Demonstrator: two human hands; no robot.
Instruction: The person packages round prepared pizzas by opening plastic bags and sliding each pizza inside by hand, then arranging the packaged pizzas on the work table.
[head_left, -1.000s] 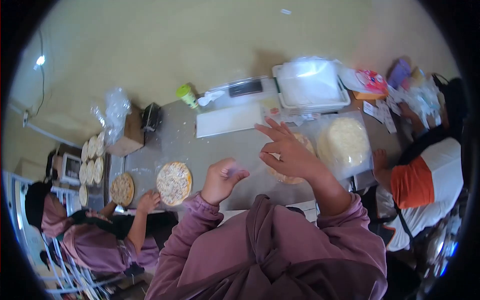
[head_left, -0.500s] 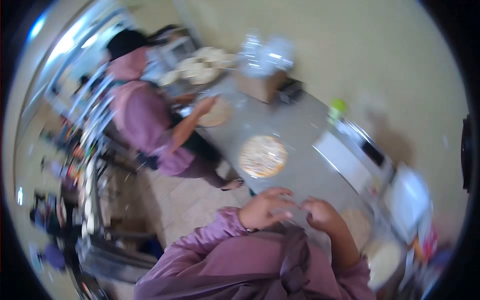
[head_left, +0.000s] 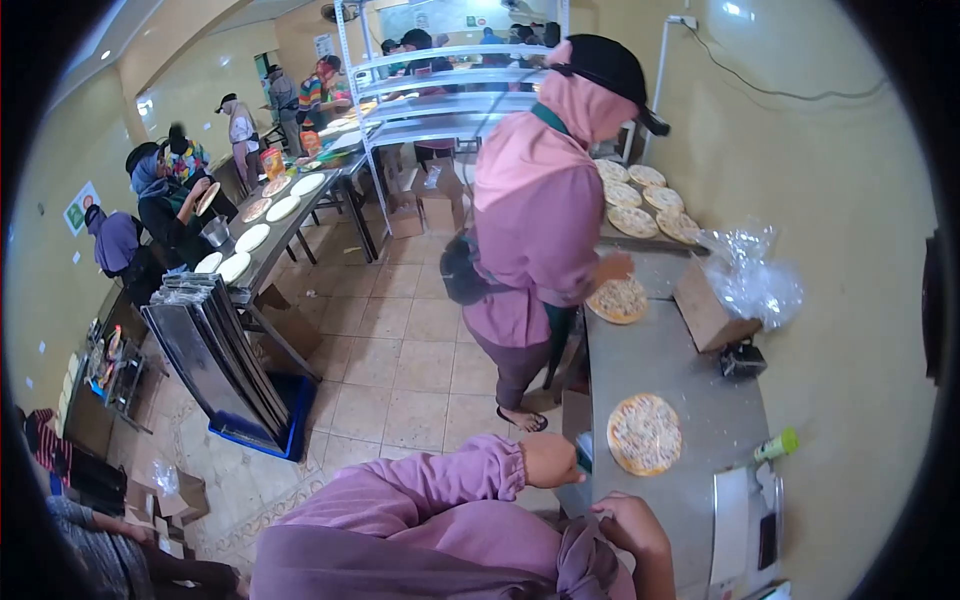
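Note:
My left hand is held in front of my body at the table's near edge, back of the hand up. Its fingers point down and are mostly hidden. Close to my scarf's hanging end, my right hand has its fingers curled in; whatever they hold, if anything, is hidden. A round pizza with shredded topping lies on the grey table, just beyond both hands and touched by neither.
A co-worker stands at the table with a hand by another pizza. Several pizzas lie behind. Clear plastic tops a cardboard box. A green-capped container and white device sit right. Stacked trays stand left.
My view has swung left, bringing the room and the shelf rack into sight. My hands, earlier side by side with fingers apart, are now farther apart, and the right one is curled.

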